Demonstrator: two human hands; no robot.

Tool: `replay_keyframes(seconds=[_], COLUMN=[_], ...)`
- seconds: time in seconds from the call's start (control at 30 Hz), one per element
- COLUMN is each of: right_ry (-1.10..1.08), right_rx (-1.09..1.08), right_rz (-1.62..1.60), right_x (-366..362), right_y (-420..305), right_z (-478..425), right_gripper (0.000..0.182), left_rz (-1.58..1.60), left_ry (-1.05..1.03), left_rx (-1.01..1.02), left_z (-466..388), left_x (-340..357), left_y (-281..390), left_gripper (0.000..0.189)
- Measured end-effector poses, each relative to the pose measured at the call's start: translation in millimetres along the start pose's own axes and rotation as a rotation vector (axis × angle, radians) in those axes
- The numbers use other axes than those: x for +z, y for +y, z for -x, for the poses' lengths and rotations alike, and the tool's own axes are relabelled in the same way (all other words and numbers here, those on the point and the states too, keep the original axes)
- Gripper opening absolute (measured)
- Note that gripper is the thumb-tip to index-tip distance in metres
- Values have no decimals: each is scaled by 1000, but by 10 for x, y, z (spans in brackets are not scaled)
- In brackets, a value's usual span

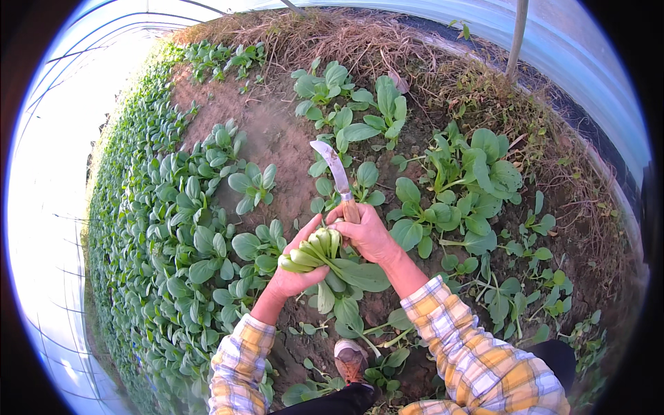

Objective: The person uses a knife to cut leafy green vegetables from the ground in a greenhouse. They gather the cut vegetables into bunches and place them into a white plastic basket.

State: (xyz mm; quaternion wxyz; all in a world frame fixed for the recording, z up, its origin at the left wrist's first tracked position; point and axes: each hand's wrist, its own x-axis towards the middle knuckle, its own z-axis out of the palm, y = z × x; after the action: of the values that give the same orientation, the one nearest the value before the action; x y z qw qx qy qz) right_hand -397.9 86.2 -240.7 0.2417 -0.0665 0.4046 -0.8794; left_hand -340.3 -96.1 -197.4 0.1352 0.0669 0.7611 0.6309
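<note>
My left hand [296, 280] is closed around a bunch of cut leafy greens, likely bok choy [316, 249], with its pale stalks up and its leaves hanging below. My right hand [363, 233] grips the wooden handle of a curved sickle knife [334, 168], whose blade, marked with soil, points away from me and bends left. The fingers of my right hand also touch the stalk ends of the bunch. Both hands are close together above the planted soil; some fingertips are hidden behind the bunch and the handle.
Dense rows of leafy greens [171, 233] grow at left, with further plants [482, 181] at right. Loose cut leaves [394, 332] lie near my shoe [351, 360]. Dry grass [467, 88] borders the bed beside a pole [517, 39] and plastic greenhouse sheeting [576, 57].
</note>
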Motion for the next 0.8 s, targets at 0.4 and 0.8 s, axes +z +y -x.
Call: replay_keyframes(seconds=[0.4,0.8], right_ry=[753,673], right_rx=[67,241], right_rz=[1212,1136], right_x=[-2004,-2274], right_y=[-56,-258], right_z=[-568,-1050], right_gripper=[38,39], left_rz=[-1479,-2010], left_ry=[-432,-635], left_rx=[373,301], left_z=[-1601,-3111], left_x=[464,1083], left_y=[57,-327], left_gripper=[40,24])
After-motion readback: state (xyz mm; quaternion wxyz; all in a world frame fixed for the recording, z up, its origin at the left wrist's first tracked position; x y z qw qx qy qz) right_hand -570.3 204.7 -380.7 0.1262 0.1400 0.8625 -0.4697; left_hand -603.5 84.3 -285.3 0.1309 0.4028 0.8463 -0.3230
